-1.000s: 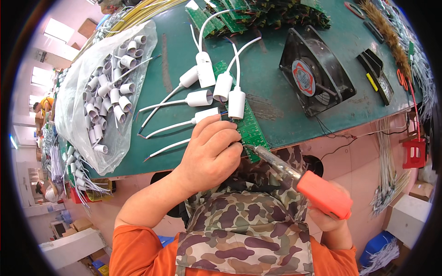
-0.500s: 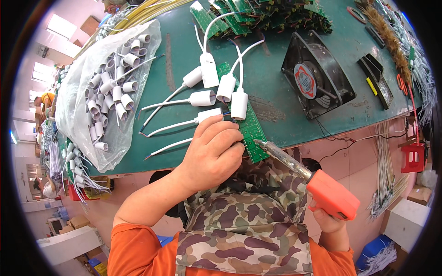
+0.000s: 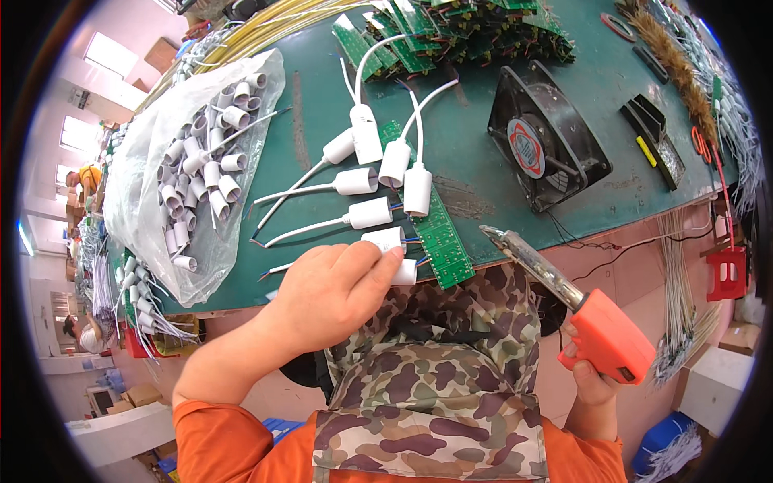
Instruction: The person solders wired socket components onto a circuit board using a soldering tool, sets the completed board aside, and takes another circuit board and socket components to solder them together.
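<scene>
A narrow green circuit board [image 3: 445,245] lies near the table's front edge, with several white plastic sleeves on white cables around it. Short thin wires run from some of the sleeves to the board's pads. My left hand [image 3: 330,291] is closed, fingertips on a white sleeve [image 3: 383,238] beside the board; another sleeve [image 3: 405,273] lies just below the fingers. My right hand [image 3: 592,378] grips a red-handled soldering gun [image 3: 612,338]. Its metal tip [image 3: 493,235] is off the board, to the right of it.
A clear plastic bag [image 3: 137,193] of white sleeves is at the left. Green circuit boards [image 3: 483,36] are piled at the back. A black fan [image 3: 551,137] stands at the right, with a black holder [image 3: 654,141] and orange-handled scissors [image 3: 700,145] beyond it.
The soldering gun has moved right, away from the board. My left hand has shifted left and down, off the board's edge, uncovering the lower sleeves and their wires.
</scene>
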Tool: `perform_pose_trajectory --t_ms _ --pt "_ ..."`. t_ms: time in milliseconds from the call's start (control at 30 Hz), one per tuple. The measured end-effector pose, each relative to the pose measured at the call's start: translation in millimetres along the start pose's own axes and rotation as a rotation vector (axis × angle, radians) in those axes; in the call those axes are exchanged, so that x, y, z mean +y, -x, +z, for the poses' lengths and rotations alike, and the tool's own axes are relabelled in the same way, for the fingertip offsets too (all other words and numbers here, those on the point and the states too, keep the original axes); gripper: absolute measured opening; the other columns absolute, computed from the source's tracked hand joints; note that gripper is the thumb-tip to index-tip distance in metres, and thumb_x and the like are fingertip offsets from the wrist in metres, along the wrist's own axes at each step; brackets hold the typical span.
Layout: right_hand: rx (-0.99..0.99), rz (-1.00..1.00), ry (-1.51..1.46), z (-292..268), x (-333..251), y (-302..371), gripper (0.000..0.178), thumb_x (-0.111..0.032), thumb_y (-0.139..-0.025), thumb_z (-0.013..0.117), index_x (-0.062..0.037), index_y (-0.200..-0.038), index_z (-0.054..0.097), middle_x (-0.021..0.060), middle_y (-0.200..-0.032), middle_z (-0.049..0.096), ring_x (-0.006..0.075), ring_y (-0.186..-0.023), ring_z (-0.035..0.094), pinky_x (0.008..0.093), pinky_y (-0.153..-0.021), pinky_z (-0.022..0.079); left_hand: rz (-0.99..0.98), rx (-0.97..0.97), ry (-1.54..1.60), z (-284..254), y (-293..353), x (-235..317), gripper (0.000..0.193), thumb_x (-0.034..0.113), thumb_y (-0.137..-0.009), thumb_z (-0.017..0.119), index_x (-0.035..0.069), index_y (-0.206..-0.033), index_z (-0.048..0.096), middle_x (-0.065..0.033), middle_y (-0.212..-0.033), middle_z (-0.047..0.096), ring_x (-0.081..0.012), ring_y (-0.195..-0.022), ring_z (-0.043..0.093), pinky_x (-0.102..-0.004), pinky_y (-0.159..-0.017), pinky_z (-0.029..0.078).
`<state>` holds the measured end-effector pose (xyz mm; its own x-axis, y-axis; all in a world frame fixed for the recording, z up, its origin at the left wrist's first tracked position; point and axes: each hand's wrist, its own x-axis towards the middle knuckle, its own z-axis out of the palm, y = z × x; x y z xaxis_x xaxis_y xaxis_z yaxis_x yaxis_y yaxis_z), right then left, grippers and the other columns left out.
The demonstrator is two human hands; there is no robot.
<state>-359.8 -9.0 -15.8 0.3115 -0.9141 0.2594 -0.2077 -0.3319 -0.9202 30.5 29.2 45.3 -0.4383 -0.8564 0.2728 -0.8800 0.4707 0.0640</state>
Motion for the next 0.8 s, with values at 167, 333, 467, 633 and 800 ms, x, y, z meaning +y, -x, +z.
perform_pose_trajectory --t_ms 167,333,467,633,800 --pt "-0.061 -0.051 -0.215 -6.9 7.9 14.6 0.054 -0.028 -0.094 0.077 0.0059 -0.131 0.059 0.0215 -0.122 0.069 0.0178 -0.087 0.067 0.0331 -0.074 0.057 0.175 -0.022 -0.148 -25.1 -41.8 -10.1 0.035 0.012 -0.076 0.073 0.005 -0.11 0.07 -0.0057 -0.1 0.058 -0.0204 -0.081 0.061 -0.0339 -0.07 0.05" --pt "0.01 -0.066 -0.302 -10.3 16.4 23.1 0.051 -0.016 -0.093 0.071 0.008 -0.134 0.054 0.0223 -0.125 0.066 0.0181 -0.088 0.066 0.0313 -0.073 0.056 0.364 0.139 -0.025 5.3 -60.5 -25.9 0.024 0.018 -0.078 0.07 0.011 -0.1 0.067 -0.0051 -0.106 0.06 -0.0231 -0.096 0.063 -0.0364 -0.08 0.051" --pt "0.083 -0.042 -0.247 -24.2 32.8 18.0 0.051 -0.016 -0.094 0.07 0.0093 -0.133 0.051 0.0217 -0.122 0.064 0.0167 -0.083 0.064 0.0288 -0.07 0.054 0.352 0.164 0.051 24.7 -58.6 -38.4 0.019 0.019 -0.081 0.067 0.012 -0.098 0.064 -0.0061 -0.106 0.063 -0.0248 -0.103 0.064 -0.038 -0.085 0.051" --pt "0.074 -0.048 -0.247 -14.9 19.6 9.4 0.051 -0.02 -0.094 0.071 0.0087 -0.132 0.052 0.0216 -0.122 0.064 0.0153 -0.081 0.062 0.0274 -0.069 0.053 0.32 0.122 0.064 20.5 -56.6 -51.9 0.018 0.018 -0.082 0.066 0.012 -0.099 0.064 -0.0057 -0.107 0.064 -0.0251 -0.105 0.065 -0.0409 -0.092 0.051" --pt "0.069 -0.088 -0.222 -18.5 29.6 13.4 0.051 -0.023 -0.095 0.072 0.0083 -0.131 0.053 0.0212 -0.123 0.064 0.0148 -0.082 0.062 0.0276 -0.07 0.053 0.141 0.221 0.094 -2.4 -26.4 -70.7 0.022 0.01 -0.084 0.069 0.012 -0.106 0.069 -0.0075 -0.117 0.068 -0.0285 -0.108 0.066 -0.0441 -0.094 0.052"
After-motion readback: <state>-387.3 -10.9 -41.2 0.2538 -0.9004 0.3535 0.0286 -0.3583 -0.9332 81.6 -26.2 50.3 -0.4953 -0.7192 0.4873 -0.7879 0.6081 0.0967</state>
